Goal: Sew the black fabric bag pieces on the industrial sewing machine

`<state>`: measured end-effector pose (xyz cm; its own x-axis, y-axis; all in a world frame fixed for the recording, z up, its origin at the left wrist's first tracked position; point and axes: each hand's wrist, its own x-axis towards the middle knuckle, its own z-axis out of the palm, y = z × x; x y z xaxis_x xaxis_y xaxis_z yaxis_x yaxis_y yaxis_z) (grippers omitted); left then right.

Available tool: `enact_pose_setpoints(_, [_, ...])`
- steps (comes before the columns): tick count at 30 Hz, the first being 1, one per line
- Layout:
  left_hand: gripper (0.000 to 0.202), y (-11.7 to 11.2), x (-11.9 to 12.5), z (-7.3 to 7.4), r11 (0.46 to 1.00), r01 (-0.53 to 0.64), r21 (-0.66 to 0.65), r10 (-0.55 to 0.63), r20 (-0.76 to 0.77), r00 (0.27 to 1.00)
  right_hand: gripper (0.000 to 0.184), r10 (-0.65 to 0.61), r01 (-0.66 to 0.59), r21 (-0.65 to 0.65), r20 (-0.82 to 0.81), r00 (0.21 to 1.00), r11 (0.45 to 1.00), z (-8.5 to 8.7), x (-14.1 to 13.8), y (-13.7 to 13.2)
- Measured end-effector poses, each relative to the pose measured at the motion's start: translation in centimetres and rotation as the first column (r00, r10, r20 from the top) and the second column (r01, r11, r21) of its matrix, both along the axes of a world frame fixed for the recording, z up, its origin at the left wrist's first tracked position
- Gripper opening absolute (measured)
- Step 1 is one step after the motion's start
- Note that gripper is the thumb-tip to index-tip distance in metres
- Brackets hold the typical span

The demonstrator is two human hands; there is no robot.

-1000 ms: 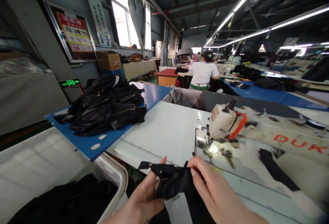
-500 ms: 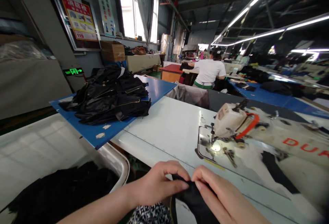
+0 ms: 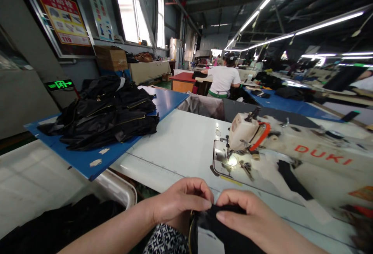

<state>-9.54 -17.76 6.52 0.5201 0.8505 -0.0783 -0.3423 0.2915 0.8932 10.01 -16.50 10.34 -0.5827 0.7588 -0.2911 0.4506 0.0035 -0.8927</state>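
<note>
A black fabric piece (image 3: 233, 232) hangs between my two hands, just in front of the table's near edge. A gold-coloured zipper (image 3: 191, 234) runs down its left side, and a white patch (image 3: 209, 242) shows on it. My left hand (image 3: 186, 197) pinches its top edge between thumb and fingers. Close beside it, my right hand (image 3: 244, 211) grips the same edge, thumb in front and fingers behind. The fabric's lower part runs out of the picture. Beyond my hands stands a sewing machine (image 3: 247, 133) with its needle lamp lit.
Black zippered pieces (image 3: 110, 110) are heaped on a blue board (image 3: 87, 164) at the left. A white bin (image 3: 128, 191) holds dark fabric at lower left. A black strip (image 3: 294, 180) lies by the machine. A person in a white shirt (image 3: 223, 79) sits further back.
The view has turned slightly right, so the surroundings sit further left. My right hand has opened its grip wider over the fabric's top edge, and more of the zipper shows.
</note>
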Motion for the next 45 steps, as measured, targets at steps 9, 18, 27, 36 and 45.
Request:
enact_pose_setpoints(9, [0.016, 0.1, 0.2, -0.5, 0.983, -0.033, 0.182, 0.051, -0.096, 0.994, 0.020, -0.104, 0.106, 0.027, -0.050, 0.993, 0.994, -1.7, -0.3, -0.3])
enact_pose_setpoints(18, [0.015, 0.8, -0.5, -0.4, 0.971, 0.094, 0.218, -0.013, -0.347, 0.938, 0.019, -0.124, 0.124, -0.011, -0.068, 0.990, 0.992, -1.7, -0.3, 0.0])
enact_pose_setpoints(27, [0.009, -0.2, 0.4, -1.2, 0.916, -0.122, 0.383, 0.286, -0.408, 0.867, 0.026, -0.178, 0.179, 0.019, -0.057, 0.982, 0.984, -2.6, 0.1, 0.3])
enact_pose_setpoints(36, [0.008, 0.1, -0.7, 0.4, 0.747, -0.070, 0.661, 0.501, -0.490, 0.713, 0.028, -0.183, 0.199, 0.212, -0.093, 0.979, 0.957, -3.4, -0.7, -0.9])
enact_pose_setpoints(45, [0.014, 7.6, -4.8, 10.2, 0.188, 0.865, 0.465, 0.844, -0.527, 0.100, 0.018, -0.568, 0.262, -0.506, -0.692, 0.445, 0.822, -4.7, -13.7, 2.1])
